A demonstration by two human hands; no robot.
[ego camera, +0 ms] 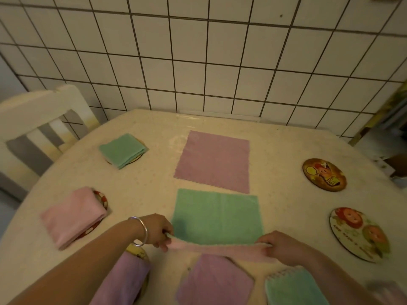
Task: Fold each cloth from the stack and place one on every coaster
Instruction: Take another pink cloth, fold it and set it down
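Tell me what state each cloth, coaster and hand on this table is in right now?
Pink cloth: stretched between both hands.
Left hand: pinching one end.
Right hand: pinching the other end.
Flat green cloth: unfolded.
Flat purple cloth: unfolded.
Far-left green cloth: folded, on a coaster.
Left pink cloth: folded, on a coaster.
Far-right coaster: bare.
Near-right coaster: bare.

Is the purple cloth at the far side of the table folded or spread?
Spread. The purple cloth lies flat as one open square on the table, its zigzag edge visible, and no fold shows.
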